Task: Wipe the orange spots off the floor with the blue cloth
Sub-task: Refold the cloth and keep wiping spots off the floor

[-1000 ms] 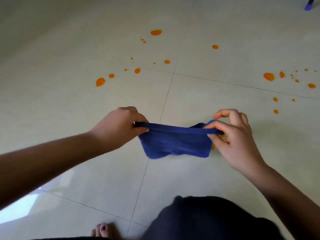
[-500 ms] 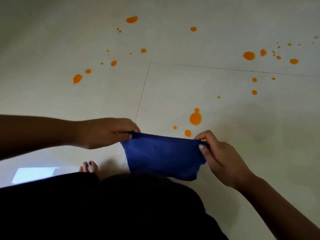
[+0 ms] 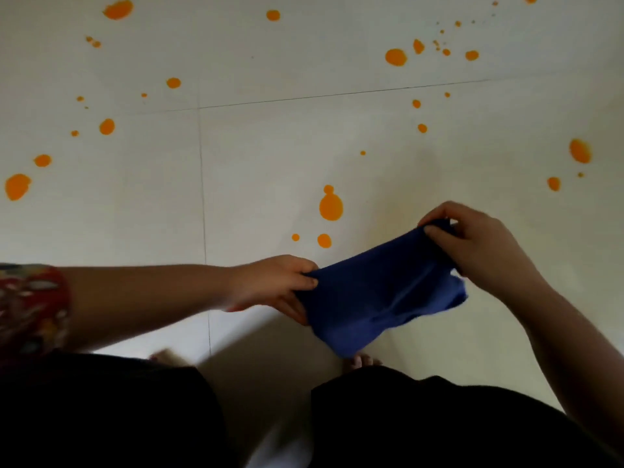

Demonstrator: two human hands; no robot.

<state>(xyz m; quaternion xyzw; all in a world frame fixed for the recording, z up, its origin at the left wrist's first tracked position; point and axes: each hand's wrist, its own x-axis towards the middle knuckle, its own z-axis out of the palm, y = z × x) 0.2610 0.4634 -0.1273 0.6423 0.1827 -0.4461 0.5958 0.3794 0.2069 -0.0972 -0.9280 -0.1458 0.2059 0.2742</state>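
Head view:
- Cloth [image 3: 374,298] stretched between both hands, sagging below the grip line; right end higher than left.
- Left hand [image 3: 270,285] pinches cloth's left edge, thumb on top, fingers curled under.
- Right hand [image 3: 472,244] grips bunched right corner, fingers curled round it.
- Spots [image 3: 331,207] scattered over floor [image 3: 236,197]; largest lies just beyond cloth, between the hands; none touched by cloth.
- Toes [image 3: 361,361] below cloth's lower edge.
- Patterned red sleeve [image 3: 30,309] at left edge.
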